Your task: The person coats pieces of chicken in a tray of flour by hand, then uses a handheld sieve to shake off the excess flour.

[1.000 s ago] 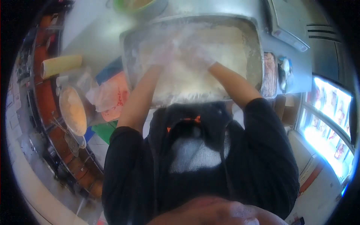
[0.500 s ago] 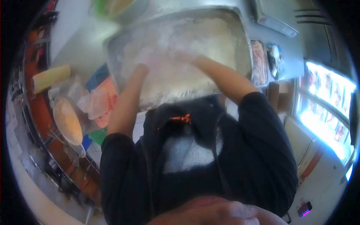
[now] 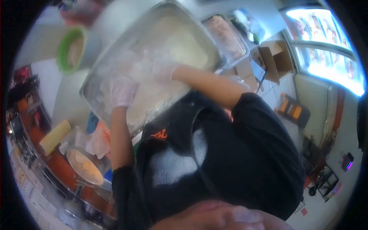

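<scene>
A large metal tray point(image 3: 86, 90) spread with a pale, flour-like powder lies tilted across the view in front of me. Both my hands wear thin, see-through gloves dusted white. My left hand point(image 3: 123, 92) is over the near left part of the tray, at the powder. Close by, my right hand point(image 3: 165, 71) reaches into the middle of the tray, its fingers lost in white haze and motion blur. Heaped white powder point(image 3: 143, 57) shows just beyond the hands. Whether either hand grips anything is hidden by the blur.
A green-rimmed bowl point(image 3: 70, 50) stands left of the tray. Beyond its right end sits a clear container of raw meat point(image 3: 226, 36). On the left are a paper roll point(image 3: 55, 137), a plastic bag point(image 3: 101, 140) and a bowl of pale orange crumbs point(image 3: 86, 166). A cardboard box point(image 3: 283, 63) stands right.
The view has turned, so the tray now appears slanted and further left. My hands have moved apart a little, the left one now nearer the tray's left side.
</scene>
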Available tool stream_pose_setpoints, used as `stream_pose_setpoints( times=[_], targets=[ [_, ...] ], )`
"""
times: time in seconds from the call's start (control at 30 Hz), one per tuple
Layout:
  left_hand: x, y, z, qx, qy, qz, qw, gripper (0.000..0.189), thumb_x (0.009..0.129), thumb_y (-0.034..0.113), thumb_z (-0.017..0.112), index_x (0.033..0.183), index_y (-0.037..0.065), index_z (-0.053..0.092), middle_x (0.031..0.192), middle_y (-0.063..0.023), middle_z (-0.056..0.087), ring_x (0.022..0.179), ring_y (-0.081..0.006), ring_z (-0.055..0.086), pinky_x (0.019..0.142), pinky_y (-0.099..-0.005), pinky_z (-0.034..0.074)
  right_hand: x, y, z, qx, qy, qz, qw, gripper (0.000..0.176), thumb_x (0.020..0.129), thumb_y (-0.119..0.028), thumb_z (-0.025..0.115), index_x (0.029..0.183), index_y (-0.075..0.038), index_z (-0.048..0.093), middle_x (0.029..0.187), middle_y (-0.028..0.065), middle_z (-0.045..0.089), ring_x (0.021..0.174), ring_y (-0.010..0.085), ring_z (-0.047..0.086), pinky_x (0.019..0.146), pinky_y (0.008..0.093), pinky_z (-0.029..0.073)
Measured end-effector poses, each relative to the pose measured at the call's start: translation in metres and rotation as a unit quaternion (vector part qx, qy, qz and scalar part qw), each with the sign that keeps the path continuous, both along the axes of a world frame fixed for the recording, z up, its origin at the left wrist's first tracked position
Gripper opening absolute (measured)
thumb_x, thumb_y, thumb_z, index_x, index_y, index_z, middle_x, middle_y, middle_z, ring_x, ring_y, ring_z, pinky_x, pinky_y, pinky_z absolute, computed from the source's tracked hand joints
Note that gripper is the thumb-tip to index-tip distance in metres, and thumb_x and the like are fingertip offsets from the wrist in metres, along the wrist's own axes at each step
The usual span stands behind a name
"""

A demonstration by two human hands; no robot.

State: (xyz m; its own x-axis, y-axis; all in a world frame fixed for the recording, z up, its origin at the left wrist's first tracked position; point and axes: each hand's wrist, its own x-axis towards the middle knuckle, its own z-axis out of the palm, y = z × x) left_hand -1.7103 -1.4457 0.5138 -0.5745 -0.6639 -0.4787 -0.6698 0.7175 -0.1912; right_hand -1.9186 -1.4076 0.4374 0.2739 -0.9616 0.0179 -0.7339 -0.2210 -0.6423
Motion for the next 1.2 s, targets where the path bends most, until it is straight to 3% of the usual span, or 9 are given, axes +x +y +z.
stream_pose_setpoints(
  times=[0.1, 0.4, 0.47, 0.57, 0.7, 0.8, 0.87, 1.17, 1.2],
  targets=[
    [-0.009, -0.021, 0.006, -0.204, 0.302, -0.100, 0.926, 0.036, 0.092, 0.026, 0.050, 0.123, 0.007, 0.055, 0.097, -0.0149, 0.065, 0.090, -0.0308, 0.061, 0.080, -0.0449, 0.048, 0.005, 0.005, 0.004, 0.050, -0.101, -0.036, 0.993, 0.035, 0.095, -0.028, 0.042, 0.095, -0.002, 0.065, 0.083, 0.0209, 0.064, 0.077, 0.0367, 0.061, 0.073, 0.0447, 0.048],
    [0.009, -0.111, -0.005, -0.167, 0.213, 0.135, 0.953, 0.028, 0.092, 0.026, 0.051, 0.109, 0.005, 0.057, 0.082, -0.0215, 0.065, 0.074, -0.0384, 0.063, 0.071, -0.0489, 0.050, -0.105, 0.126, 0.051, -0.336, -0.024, -0.259, 0.905, 0.028, 0.085, -0.001, 0.049, 0.112, 0.001, 0.058, 0.090, 0.0142, 0.064, 0.082, 0.0276, 0.062, 0.076, 0.0371, 0.052],
    [0.013, -0.116, -0.013, -0.152, 0.224, 0.139, 0.953, 0.032, 0.091, 0.033, 0.051, 0.102, 0.004, 0.060, 0.086, -0.0219, 0.065, 0.080, -0.0396, 0.063, 0.074, -0.0510, 0.049, -0.100, 0.174, 0.042, 0.079, -0.637, -0.412, 0.647, 0.008, 0.090, -0.009, 0.053, 0.095, -0.007, 0.058, 0.080, 0.0060, 0.056, 0.068, 0.0126, 0.054, 0.061, 0.0240, 0.046],
    [0.016, -0.124, -0.011, -0.154, 0.206, 0.136, 0.957, 0.035, 0.090, 0.035, 0.053, 0.099, 0.003, 0.063, 0.086, -0.0207, 0.065, 0.082, -0.0384, 0.063, 0.074, -0.0491, 0.049, -0.071, 0.175, 0.033, 0.203, -0.416, -0.442, 0.768, 0.010, 0.093, -0.016, 0.054, 0.092, -0.007, 0.056, 0.076, 0.0089, 0.054, 0.063, 0.0196, 0.050, 0.061, 0.0300, 0.045],
    [0.017, -0.122, 0.000, -0.125, 0.242, 0.101, 0.957, 0.027, 0.089, 0.028, 0.055, 0.097, 0.004, 0.065, 0.083, -0.0194, 0.065, 0.083, -0.0371, 0.063, 0.071, -0.0451, 0.051, -0.032, 0.167, 0.039, 0.126, -0.019, -0.110, 0.986, 0.016, 0.092, -0.018, 0.052, 0.099, -0.003, 0.056, 0.080, 0.0184, 0.055, 0.072, 0.0338, 0.052, 0.069, 0.0422, 0.045],
    [0.046, -0.151, -0.038, -0.041, 0.257, 0.131, 0.957, 0.039, 0.090, 0.038, 0.051, 0.092, 0.003, 0.067, 0.096, -0.0211, 0.066, 0.095, -0.0377, 0.061, 0.083, -0.0466, 0.047, -0.030, 0.137, 0.004, 0.027, 0.164, -0.144, 0.976, 0.025, 0.092, -0.023, 0.048, 0.101, -0.002, 0.056, 0.092, 0.0245, 0.058, 0.091, 0.0397, 0.056, 0.076, 0.0456, 0.045],
    [0.080, -0.177, -0.081, 0.013, 0.154, 0.057, 0.986, 0.035, 0.091, 0.030, 0.048, 0.101, 0.002, 0.066, 0.101, -0.0229, 0.065, 0.097, -0.0392, 0.061, 0.084, -0.0462, 0.047, -0.032, 0.096, 0.042, 0.103, -0.086, -0.408, 0.903, 0.029, 0.091, -0.025, 0.049, 0.104, 0.000, 0.056, 0.097, 0.0259, 0.059, 0.096, 0.0385, 0.057, 0.079, 0.0436, 0.045],
    [0.091, -0.023, -0.048, -0.033, 0.354, 0.236, 0.904, 0.031, 0.090, 0.021, 0.046, 0.106, 0.002, 0.064, 0.099, -0.0232, 0.066, 0.090, -0.0401, 0.063, 0.081, -0.0471, 0.049, -0.095, 0.034, -0.053, -0.004, 0.047, -0.259, 0.965, 0.033, 0.088, -0.029, 0.051, 0.105, -0.003, 0.063, 0.097, 0.0236, 0.064, 0.095, 0.0378, 0.061, 0.084, 0.0440, 0.048],
    [0.085, -0.020, -0.063, 0.032, 0.486, 0.341, 0.804, 0.028, 0.089, 0.020, 0.047, 0.102, 0.001, 0.064, 0.095, -0.0225, 0.066, 0.088, -0.0395, 0.063, 0.079, -0.0464, 0.049, -0.091, 0.017, -0.031, 0.031, 0.042, -0.327, 0.944, 0.028, 0.085, -0.025, 0.055, 0.093, 0.000, 0.065, 0.088, 0.0209, 0.064, 0.091, 0.0355, 0.063, 0.081, 0.0443, 0.050]
  ],
)
